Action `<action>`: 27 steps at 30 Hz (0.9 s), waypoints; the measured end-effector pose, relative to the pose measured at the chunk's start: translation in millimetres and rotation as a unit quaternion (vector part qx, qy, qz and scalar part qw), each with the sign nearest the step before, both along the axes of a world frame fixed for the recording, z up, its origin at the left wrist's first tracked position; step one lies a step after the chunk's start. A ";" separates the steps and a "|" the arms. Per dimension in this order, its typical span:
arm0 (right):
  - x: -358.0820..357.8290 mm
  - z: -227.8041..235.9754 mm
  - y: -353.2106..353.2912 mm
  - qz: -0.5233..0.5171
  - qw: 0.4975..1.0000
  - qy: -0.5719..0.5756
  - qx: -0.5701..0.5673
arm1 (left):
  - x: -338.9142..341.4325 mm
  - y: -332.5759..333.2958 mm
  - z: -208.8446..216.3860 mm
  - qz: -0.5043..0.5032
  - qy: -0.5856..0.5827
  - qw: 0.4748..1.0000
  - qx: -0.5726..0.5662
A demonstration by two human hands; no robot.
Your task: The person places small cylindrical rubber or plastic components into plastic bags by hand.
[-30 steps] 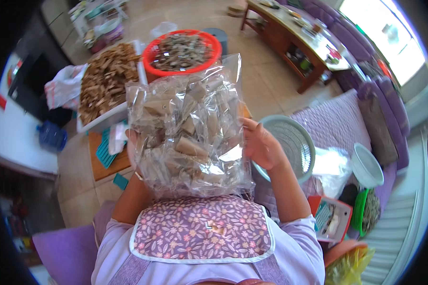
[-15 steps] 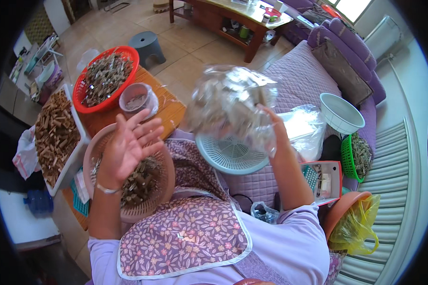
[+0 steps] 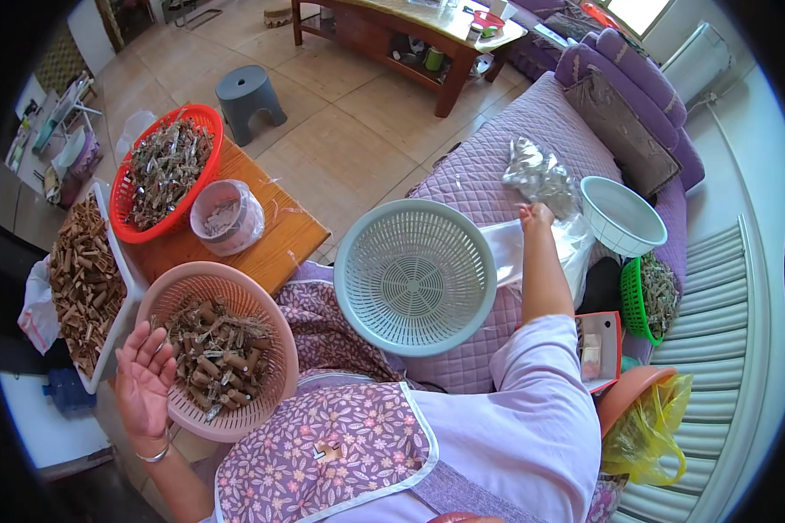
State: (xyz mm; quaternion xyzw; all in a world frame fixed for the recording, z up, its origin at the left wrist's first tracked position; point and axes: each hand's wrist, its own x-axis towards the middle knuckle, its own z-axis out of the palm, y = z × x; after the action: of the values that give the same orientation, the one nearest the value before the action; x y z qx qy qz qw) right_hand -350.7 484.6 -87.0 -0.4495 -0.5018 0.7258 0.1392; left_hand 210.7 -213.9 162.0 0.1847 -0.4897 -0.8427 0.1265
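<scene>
At the left wall of the pink basket [image 3: 285, 340], my left hand [image 3: 145, 383] is held up with its fingers apart and slightly curled, nothing in it. Brown short tubes and stringy clear scraps [image 3: 222, 362] lie in that basket. My right arm reaches out over the purple quilted couch. There my right hand [image 3: 536, 216] is closed on the near end of a filled clear plastic bag [image 3: 539, 174]; what fills it is hard to make out. Between my arms stands a bare grey-green basket [image 3: 349, 283].
On the wooden bench [image 3: 262, 205] are a red basket [image 3: 209, 187] of small clear pieces and a clear tub [image 3: 228, 228]. A white tray [image 3: 113, 261] of brown tubes is at far left. Right: pale basin [image 3: 624, 218], green basket [image 3: 633, 301], red-edged box [image 3: 609, 349].
The plastic bag has gone from above the grey-green basket to the couch at the right, my right hand with it. My left hand has dropped to the pink basket's left side.
</scene>
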 end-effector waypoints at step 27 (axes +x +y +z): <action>72.3 221.7 -140.6 0.442 0.371 0.158 0.801 | 112.4 18.0 -120.5 0.399 -0.118 0.838 -0.354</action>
State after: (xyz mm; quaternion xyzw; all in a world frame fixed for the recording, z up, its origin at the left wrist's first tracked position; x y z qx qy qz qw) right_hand -278.4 343.9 134.8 0.2809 -0.9446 0.0001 0.1700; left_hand 323.2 -195.9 41.5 0.4045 -0.6499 -0.4603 0.4497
